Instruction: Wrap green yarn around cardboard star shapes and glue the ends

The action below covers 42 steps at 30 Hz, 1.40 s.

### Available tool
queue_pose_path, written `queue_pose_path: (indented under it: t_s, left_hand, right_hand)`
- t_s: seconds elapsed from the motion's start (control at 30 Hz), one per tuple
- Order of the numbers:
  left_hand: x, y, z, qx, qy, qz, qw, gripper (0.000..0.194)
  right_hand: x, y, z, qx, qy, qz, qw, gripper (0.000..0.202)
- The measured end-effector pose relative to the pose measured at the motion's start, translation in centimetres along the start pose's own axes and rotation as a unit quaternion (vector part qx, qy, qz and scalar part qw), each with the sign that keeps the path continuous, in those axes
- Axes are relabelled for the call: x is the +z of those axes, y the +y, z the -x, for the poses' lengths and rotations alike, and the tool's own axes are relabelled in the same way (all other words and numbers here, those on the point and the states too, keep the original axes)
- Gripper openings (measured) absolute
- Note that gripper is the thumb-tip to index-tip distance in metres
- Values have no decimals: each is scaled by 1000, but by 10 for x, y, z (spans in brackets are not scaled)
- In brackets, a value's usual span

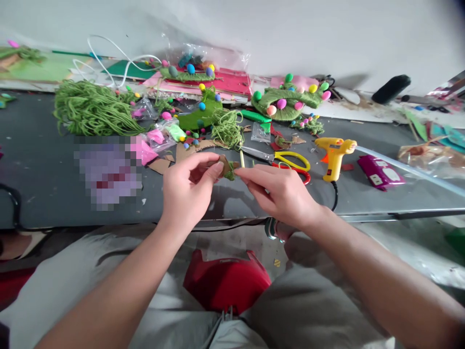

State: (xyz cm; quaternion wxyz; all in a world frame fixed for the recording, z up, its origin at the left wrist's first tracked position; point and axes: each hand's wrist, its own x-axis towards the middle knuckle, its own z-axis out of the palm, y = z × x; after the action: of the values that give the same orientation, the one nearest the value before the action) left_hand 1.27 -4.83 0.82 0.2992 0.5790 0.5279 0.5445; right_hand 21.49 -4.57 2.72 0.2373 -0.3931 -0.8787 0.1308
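In front of me, just above the table's near edge, my left hand (189, 186) pinches a small piece of brown cardboard (223, 166) between thumb and fingers. Green yarn (230, 173) is wrapped around the cardboard's right end. My right hand (281, 191) has its fingers closed at that end, pinching the yarn; its fingertips are partly hidden. A loose heap of green yarn (225, 128) lies right behind my hands. Scissors (292, 161) with yellow and red handles rest just beyond my right hand. A pale thin stick (242, 158) shows between the hands.
On the right lie a yellow glue gun (336, 155) with a black cord and a purple box (381, 173). A big green yarn bundle (96, 109) sits back left. Green wrapped shapes with colored pom-poms (286, 103) stand at the back. Cardboard scraps (160, 166) lie left of the hands.
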Motion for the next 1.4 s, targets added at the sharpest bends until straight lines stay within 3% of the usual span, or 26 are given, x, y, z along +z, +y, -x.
queue_pose_path:
  t_s: [0.23,0.4,0.57,0.7,0.83,1.03,1.13,1.3,1.4]
  left_hand:
    - [-4,-1,1,-44,-7,121,992,15]
    - [-6,-4,3,-112,-69,231,964,15]
    - [-10,6,7,-103,-154,114,976,11]
    - [-9,12,16,-2,-156,-47,987,6]
    - [-5,12,20,46,-139,-111,983,8]
    - [-4,10,14,-37,-76,-51,995,27]
    - [-5,8,11,-73,-61,19,995,23]
    - [-6,1,9,-132,-87,151,976,22]
    - [-4,-3,6,-142,-116,136,974,23]
  right_hand:
    - [5,-3,-4,-6,-10,17,1000,34]
    - [4,1,-10,-7,-1,-90,996,29]
    - [-7,21,-15,21,-33,-154,987,28]
    - [-19,22,-13,39,-20,-93,995,20]
    - [-23,1,-8,56,-6,-41,998,16]
    - [-10,-16,2,53,-6,-61,997,16]
    - [-3,-15,5,33,6,-44,998,21]
    - [1,-6,4,42,0,-103,994,23]
    - [2,10,-2,44,-24,-160,986,25]
